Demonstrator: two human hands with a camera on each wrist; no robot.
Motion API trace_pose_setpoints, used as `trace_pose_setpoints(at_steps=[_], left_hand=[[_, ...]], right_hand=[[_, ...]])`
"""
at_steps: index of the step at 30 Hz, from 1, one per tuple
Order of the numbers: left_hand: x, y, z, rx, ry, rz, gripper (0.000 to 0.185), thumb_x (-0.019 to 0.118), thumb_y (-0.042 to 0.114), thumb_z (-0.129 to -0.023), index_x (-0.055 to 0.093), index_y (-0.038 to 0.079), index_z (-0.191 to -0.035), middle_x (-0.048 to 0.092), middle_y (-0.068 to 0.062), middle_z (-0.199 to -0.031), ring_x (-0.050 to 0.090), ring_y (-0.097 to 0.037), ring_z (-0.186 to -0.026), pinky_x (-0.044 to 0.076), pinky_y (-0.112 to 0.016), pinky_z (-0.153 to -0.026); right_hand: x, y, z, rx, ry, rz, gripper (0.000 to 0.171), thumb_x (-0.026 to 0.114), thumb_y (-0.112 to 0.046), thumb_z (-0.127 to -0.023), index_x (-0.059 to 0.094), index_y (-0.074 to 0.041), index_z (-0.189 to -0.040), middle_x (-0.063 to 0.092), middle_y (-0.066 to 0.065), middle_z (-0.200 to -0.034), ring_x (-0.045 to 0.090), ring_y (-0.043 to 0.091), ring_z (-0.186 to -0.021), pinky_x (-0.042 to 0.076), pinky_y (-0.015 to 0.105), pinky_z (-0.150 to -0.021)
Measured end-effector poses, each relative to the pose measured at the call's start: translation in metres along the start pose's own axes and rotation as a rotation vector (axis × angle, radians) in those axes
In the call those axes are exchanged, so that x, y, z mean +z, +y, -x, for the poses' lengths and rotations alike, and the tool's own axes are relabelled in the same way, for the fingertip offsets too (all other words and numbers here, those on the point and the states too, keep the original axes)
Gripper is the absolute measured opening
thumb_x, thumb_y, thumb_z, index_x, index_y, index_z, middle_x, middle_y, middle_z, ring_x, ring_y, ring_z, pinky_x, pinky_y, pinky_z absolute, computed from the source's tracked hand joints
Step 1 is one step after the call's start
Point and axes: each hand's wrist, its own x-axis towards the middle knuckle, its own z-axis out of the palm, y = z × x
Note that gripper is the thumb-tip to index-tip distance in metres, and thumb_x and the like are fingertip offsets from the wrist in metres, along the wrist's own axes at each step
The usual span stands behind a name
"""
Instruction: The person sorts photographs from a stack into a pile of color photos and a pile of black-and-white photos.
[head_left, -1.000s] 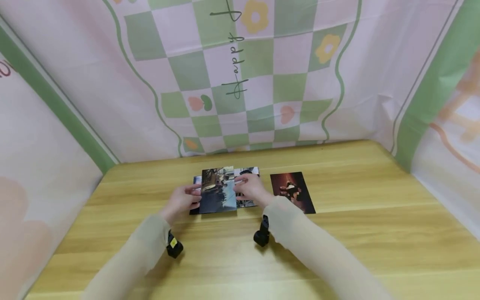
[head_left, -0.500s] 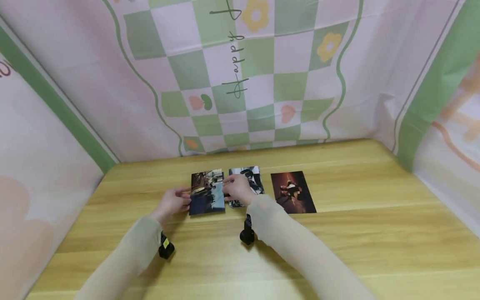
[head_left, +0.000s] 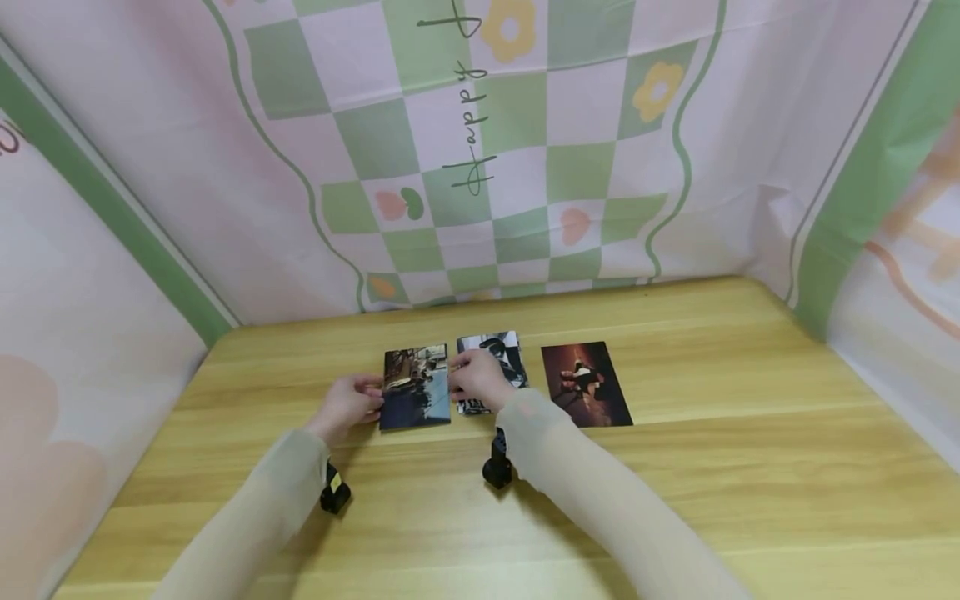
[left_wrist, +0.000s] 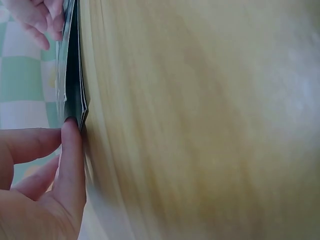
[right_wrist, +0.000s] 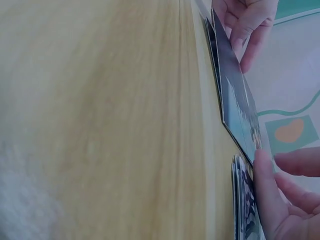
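A photo print [head_left: 416, 387] with a ship-like scene over blue lies at the left of the row, a little raised over another print beneath it. My left hand [head_left: 348, 406] holds its left edge, thumb and index finger meeting at the rim in the left wrist view. My right hand [head_left: 482, 379] holds its right edge, with the thumb at the near corner in the right wrist view. Under that hand lies a stack of black-and-white prints [right_wrist: 242, 200], partly hidden by it. Slightly apart from these, a dark red print [head_left: 587, 385] shows a figure.
The wooden table [head_left: 420, 517] carries the prints near its back edge. Behind it hangs a curtain [head_left: 517, 183] with green and white checks, and cloth walls stand at both sides. Small black cameras [head_left: 497, 471] sit at the wrists.
Both hands have brought the ship-like print left and down, off the black-and-white stack and over the left print. In the last half second it has shifted only slightly.
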Motion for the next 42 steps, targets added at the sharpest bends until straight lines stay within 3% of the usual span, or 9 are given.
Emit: trace_pose_setpoints(at_steps=[9, 14, 18, 22, 27, 32, 36, 42], left_hand=[[-0.003, 0.000, 0.002, 0.010, 0.019, 0.005, 0.043, 0.050, -0.012, -0.089, 0.043, -0.015, -0.131, 0.056, -0.027, -0.114, 0.061, -0.021, -0.091, 0.059, -0.033, -0.081], [-0.008, 0.003, 0.005, 0.009, 0.009, 0.011, 0.043, 0.049, -0.009, -0.091, 0.041, -0.014, -0.133, 0.053, -0.030, -0.121, 0.060, -0.025, -0.097, 0.059, -0.033, -0.083], [-0.011, 0.007, 0.007, 0.025, -0.013, -0.015, 0.044, 0.051, -0.005, -0.093, 0.041, -0.011, -0.135, 0.053, -0.030, -0.124, 0.063, -0.020, -0.090, 0.060, -0.029, -0.078], [-0.008, 0.013, 0.008, 0.050, -0.042, -0.004, 0.045, 0.054, -0.001, -0.093, 0.042, -0.008, -0.136, 0.052, -0.030, -0.127, 0.064, -0.025, -0.095, 0.059, -0.027, -0.079], [0.005, 0.024, 0.013, 0.059, -0.092, 0.072, 0.044, 0.052, -0.001, -0.094, 0.041, -0.008, -0.137, 0.049, -0.029, -0.130, 0.055, -0.037, -0.114, 0.057, -0.032, -0.087], [0.022, 0.036, 0.017, 0.064, -0.134, 0.133, 0.042, 0.052, 0.000, -0.095, 0.043, -0.007, -0.136, 0.052, -0.026, -0.126, 0.055, -0.035, -0.114, 0.057, -0.035, -0.089], [0.038, 0.049, 0.019, 0.090, -0.151, 0.148, 0.042, 0.054, 0.001, -0.094, 0.046, -0.004, -0.134, 0.053, -0.024, -0.124, 0.055, -0.036, -0.114, 0.056, -0.036, -0.091], [0.064, 0.065, 0.022, 0.143, -0.181, 0.198, 0.041, 0.055, 0.000, -0.093, 0.047, -0.006, -0.133, 0.052, -0.027, -0.126, 0.054, -0.038, -0.115, 0.054, -0.041, -0.094]], right_hand=[[-0.003, 0.001, 0.003, 0.002, -0.031, -0.039, 0.037, 0.056, -0.002, -0.091, 0.055, 0.001, -0.128, 0.058, 0.020, -0.122, 0.067, 0.024, -0.082, 0.061, 0.029, -0.068], [-0.009, 0.001, 0.005, 0.006, -0.062, -0.099, 0.038, 0.057, -0.003, -0.091, 0.054, 0.001, -0.129, 0.059, 0.021, -0.120, 0.067, 0.027, -0.089, 0.061, 0.029, -0.071], [-0.017, -0.002, 0.010, 0.015, -0.089, -0.144, 0.040, 0.056, -0.004, -0.093, 0.051, 0.000, -0.132, 0.057, 0.022, -0.121, 0.063, 0.030, -0.103, 0.060, 0.031, -0.081], [-0.029, -0.006, 0.016, 0.011, -0.125, -0.219, 0.041, 0.053, -0.004, -0.095, 0.047, 0.003, -0.134, 0.055, 0.022, -0.121, 0.058, 0.030, -0.109, 0.056, 0.035, -0.091], [-0.046, -0.009, 0.022, -0.004, -0.146, -0.257, 0.043, 0.050, -0.003, -0.096, 0.041, 0.006, -0.136, 0.052, 0.016, -0.116, 0.056, 0.024, -0.105, 0.055, 0.035, -0.093], [-0.065, -0.009, 0.031, -0.036, -0.165, -0.247, 0.045, 0.048, -0.003, -0.096, 0.037, 0.007, -0.139, 0.046, 0.021, -0.127, 0.054, 0.027, -0.111, 0.053, 0.037, -0.096], [-0.083, -0.010, 0.039, -0.073, -0.170, -0.243, 0.047, 0.049, -0.004, -0.096, 0.035, 0.009, -0.139, 0.050, 0.018, -0.120, 0.056, 0.022, -0.103, 0.052, 0.038, -0.098], [-0.110, -0.008, 0.049, -0.073, -0.147, -0.198, 0.049, 0.050, -0.007, -0.096, 0.034, 0.008, -0.140, 0.050, 0.010, -0.115, 0.057, 0.015, -0.096, 0.055, 0.030, -0.092]])
